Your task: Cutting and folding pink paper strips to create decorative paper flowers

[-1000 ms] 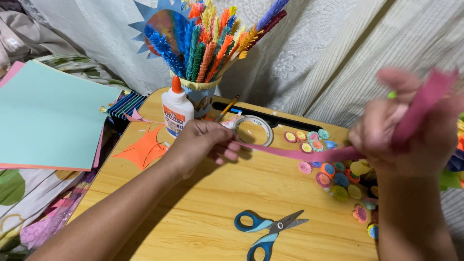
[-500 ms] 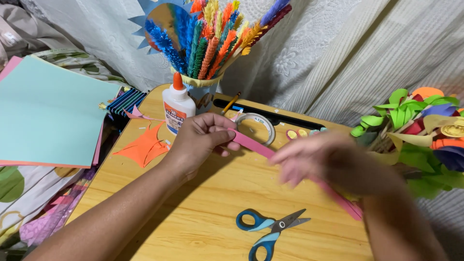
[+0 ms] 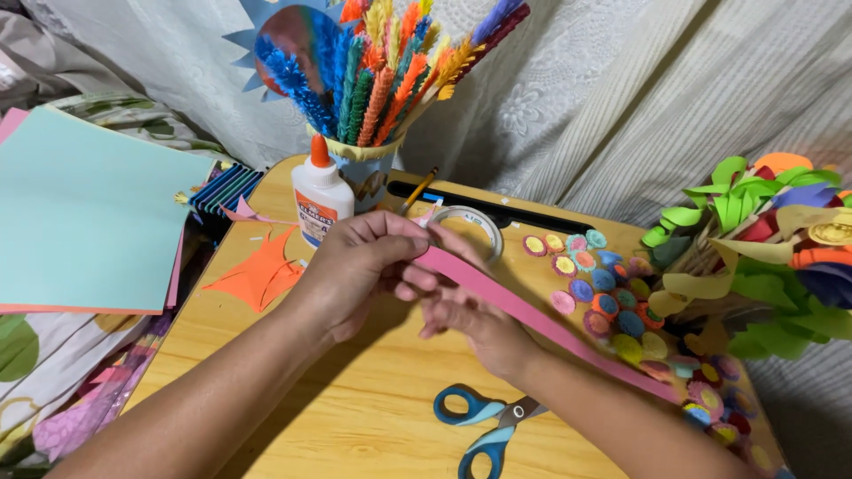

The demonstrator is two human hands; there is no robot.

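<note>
Over a wooden table (image 3: 373,417), a person's left hand (image 3: 359,266) pinches one end of a long pink paper strip (image 3: 532,321) while the right hand (image 3: 470,319) grips it just beside, most of the strip trailing unrolled toward finished paper discs (image 3: 612,302).

A small wooden counter (image 3: 355,417) crowded with paper-craft supplies.

On it stand a white glue bottle (image 3: 319,200) with an orange cap and, just beside it, a cup (image 3: 373,173) of bright fringed paper sticks; a roll of clear tape (image 3: 475,229) and a pencil (image 3: 415,191) lie near them. An orange paper cutout (image 3: 257,275) rests at the left edge, small round paper flowers (image 3: 612,297) scatter along the right, and blue-handled scissors (image 3: 484,426) lie at the near edge.
</note>
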